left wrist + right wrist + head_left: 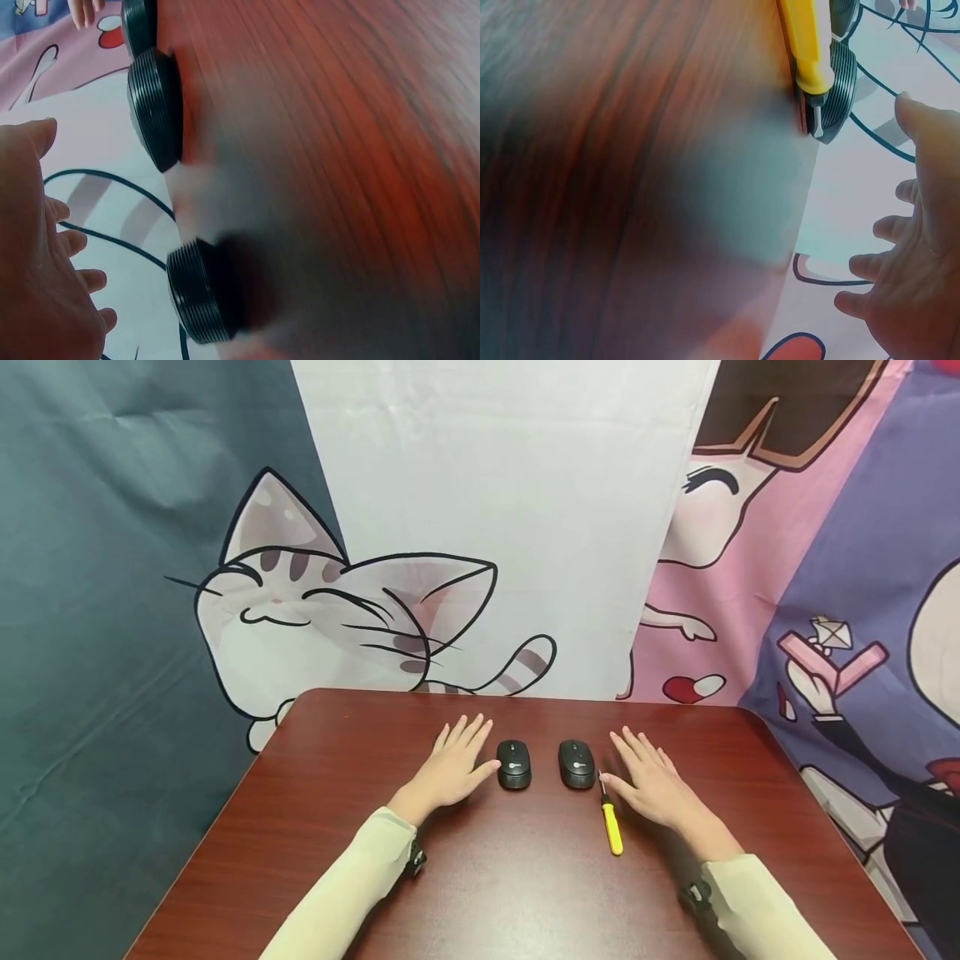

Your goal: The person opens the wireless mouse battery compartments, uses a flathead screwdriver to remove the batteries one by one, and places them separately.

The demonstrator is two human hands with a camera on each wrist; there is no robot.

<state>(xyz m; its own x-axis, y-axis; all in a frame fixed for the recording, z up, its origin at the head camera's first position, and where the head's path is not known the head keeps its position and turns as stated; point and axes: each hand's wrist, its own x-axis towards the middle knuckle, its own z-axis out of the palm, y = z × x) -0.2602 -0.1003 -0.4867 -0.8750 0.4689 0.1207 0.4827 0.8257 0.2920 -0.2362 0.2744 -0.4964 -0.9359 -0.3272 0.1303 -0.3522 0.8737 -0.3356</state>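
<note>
My left hand (446, 772) is spread open, its thumb close to a black computer mouse (513, 765). A second black mouse (577, 764) sits to the right of the first. Between that mouse and my right hand (654, 783) lies a screwdriver (612, 828) with a yellow handle, its metal tip pointing away from me. My right hand is also spread, with its thumb over the tip's end in the head view. Both hands are empty. In the left wrist view, a further black ribbed thing (199, 292) stands nearer the left hand; the head view does not show it.
A reddish-brown wooden table (315, 827) with rounded far corners carries these things. Behind its far edge hangs a printed cloth (495, 460) with a cartoon cat and other figures. Dark bands with small devices (416, 857) are on both wrists.
</note>
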